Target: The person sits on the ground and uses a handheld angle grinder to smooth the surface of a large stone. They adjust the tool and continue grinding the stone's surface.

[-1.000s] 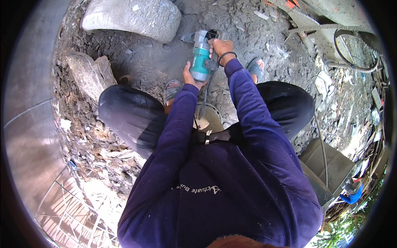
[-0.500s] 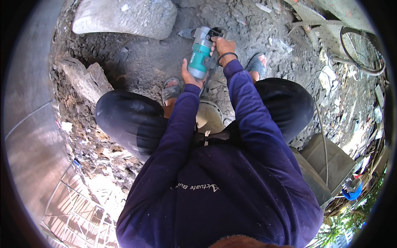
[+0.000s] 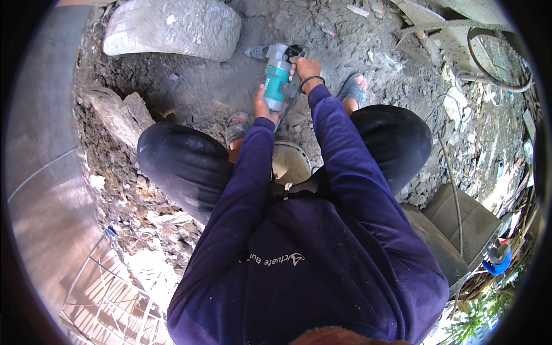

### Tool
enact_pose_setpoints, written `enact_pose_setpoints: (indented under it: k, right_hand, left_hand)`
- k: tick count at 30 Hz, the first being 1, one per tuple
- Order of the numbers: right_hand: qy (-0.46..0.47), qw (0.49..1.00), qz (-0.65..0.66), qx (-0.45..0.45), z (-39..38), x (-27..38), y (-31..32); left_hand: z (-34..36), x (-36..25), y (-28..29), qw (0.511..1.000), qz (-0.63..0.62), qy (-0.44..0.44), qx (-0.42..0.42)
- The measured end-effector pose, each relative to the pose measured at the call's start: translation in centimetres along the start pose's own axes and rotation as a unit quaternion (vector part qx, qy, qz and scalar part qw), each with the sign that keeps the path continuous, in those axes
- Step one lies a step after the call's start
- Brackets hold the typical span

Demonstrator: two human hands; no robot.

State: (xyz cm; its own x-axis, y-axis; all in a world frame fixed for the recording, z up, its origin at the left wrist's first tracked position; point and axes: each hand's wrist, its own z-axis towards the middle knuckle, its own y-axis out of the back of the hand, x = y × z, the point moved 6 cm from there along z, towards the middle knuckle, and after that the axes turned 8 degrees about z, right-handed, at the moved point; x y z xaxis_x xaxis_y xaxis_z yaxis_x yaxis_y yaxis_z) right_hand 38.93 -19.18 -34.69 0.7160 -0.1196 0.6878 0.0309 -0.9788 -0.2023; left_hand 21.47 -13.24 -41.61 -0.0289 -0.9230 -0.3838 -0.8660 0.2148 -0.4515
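Observation:
Both my hands are on a teal and grey power hammer (image 3: 275, 87), its body running away from me over the dirt between my feet. The tapered dark nose (image 3: 256, 53) points left, toward a big pale stone block, with a gap between them. My left hand (image 3: 263, 108) cups the near end of the teal housing, thumb along its left side. At the far right of the tool, my right hand (image 3: 306, 71) is closed round the black handle part. Part of its grip is hidden by my fingers.
The pale stone block (image 3: 172, 29) lies at the far left, with broken stone (image 3: 123, 112) nearer me. My sandalled feet flank the tool. Beneath me is a round pale seat or bucket (image 3: 290, 158). A grey wall (image 3: 43, 132) stands left; a hoop of hose (image 3: 512, 86) and metal box (image 3: 460, 218) lie right.
The whole view has shifted slightly. My hands keep the same hold on the power hammer, and its position against the ground looks nearly unchanged.

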Motion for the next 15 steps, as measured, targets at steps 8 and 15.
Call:
enact_pose_setpoints:
  k: [8,15]
  right_hand:
    - [0.078,0.996,-0.019,-0.044,-3.5,-4.7,-1.7]
    - [0.063,0.994,-0.058,-0.073,-6.5,-9.0,-5.1]
  left_hand:
    - [1.2,-1.8,5.2,1.000,0.000,-0.021,0.022]
    - [-0.4,-4.7,9.6,0.999,0.031,0.002,-0.040]
